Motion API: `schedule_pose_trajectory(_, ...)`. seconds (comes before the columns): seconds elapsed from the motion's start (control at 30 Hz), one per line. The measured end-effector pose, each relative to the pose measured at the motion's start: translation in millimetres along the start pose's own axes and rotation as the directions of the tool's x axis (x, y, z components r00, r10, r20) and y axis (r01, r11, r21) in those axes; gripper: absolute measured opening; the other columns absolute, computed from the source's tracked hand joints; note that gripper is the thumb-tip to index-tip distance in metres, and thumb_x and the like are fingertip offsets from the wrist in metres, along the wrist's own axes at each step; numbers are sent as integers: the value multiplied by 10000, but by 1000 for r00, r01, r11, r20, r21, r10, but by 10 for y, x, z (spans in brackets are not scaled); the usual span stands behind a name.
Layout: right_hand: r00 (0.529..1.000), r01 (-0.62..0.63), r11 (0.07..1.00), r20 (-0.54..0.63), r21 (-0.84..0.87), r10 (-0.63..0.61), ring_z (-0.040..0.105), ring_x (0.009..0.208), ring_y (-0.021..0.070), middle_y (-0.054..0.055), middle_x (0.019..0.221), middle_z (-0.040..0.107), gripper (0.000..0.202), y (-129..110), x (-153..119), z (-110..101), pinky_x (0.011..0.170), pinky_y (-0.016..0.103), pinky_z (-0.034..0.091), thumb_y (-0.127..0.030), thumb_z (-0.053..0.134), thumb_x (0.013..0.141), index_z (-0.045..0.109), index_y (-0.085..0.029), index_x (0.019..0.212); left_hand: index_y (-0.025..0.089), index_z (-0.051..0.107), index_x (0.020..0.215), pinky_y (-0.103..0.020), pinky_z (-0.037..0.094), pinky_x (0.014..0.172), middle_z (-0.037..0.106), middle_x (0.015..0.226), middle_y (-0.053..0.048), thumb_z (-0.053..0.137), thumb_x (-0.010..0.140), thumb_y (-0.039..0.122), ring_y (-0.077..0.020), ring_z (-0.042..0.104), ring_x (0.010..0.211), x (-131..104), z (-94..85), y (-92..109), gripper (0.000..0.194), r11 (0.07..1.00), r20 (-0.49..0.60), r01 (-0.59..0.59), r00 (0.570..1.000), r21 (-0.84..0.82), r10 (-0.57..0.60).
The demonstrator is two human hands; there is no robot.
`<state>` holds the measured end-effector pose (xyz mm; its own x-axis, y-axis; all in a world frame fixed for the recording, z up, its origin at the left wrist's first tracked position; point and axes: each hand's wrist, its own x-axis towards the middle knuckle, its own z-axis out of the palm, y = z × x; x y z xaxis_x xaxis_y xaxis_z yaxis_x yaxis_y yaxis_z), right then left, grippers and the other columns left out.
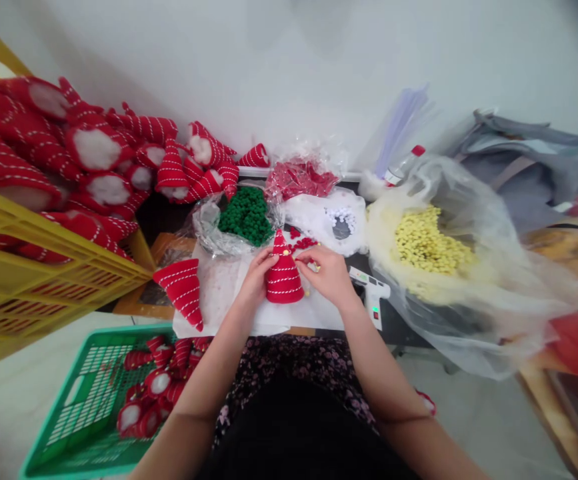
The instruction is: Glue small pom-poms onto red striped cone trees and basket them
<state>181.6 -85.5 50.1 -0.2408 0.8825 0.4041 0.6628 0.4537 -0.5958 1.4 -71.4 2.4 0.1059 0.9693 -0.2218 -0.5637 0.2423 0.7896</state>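
Observation:
A red stuffed cone hat (285,280) with white stitched stripes stands on the white paper in front of me. My left hand (257,273) is closed around its left side. One yellow pompom (287,253) sits on the upper front of the cone. My right hand (326,272) is at the cone's right edge with its fingertips pinched together; what is between them is too small to make out. Behind the cone lie loose red pompoms (303,243). To the right of my right hand lies a white glue gun (373,293) with a green light on its handle.
Another red cone (181,290) lies at left. Behind are bags of green pompoms (246,217), red pieces (303,179) and white pompoms (343,220); yellow pompoms (431,240) fill a bag at right. A yellow crate (59,267) and a green basket (73,400) hold red cones.

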Motion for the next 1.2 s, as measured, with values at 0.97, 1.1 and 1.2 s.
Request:
schedule_pose_trajectory(0.97,937,-153,909,235,-389,258,710,970,272,146,1018,777,256,295,25,185,858,345,511,-84,533,928,759,-135,1035,204,731,1009,-346,527,831,766,934,-39,892,627,341,-251,716,924,16,-13,-25,437,1000,-14,16,1000,14,-15)
schedule_pose_trajectory(1.1,988,-149,986,19,-69,151,708,786,220,64,913,788,127,195,-161,27,767,330,551,-148,656,877,745,-192,956,204,733,1008,-357,531,847,769,943,-43,886,641,333,-264,723,944,11,-13,-22,418,1000,-13,19,1000,14,-19)
schedule_pose_trajectory(1.2,998,-25,992,-47,123,31,694,724,194,36,868,780,64,32,-325,-66,716,320,568,-236,685,913,742,-225,886,206,736,994,-370,535,869,774,957,-43,888,639,323,-274,727,967,17,-12,-25,404,1000,-10,22,1000,3,-22)
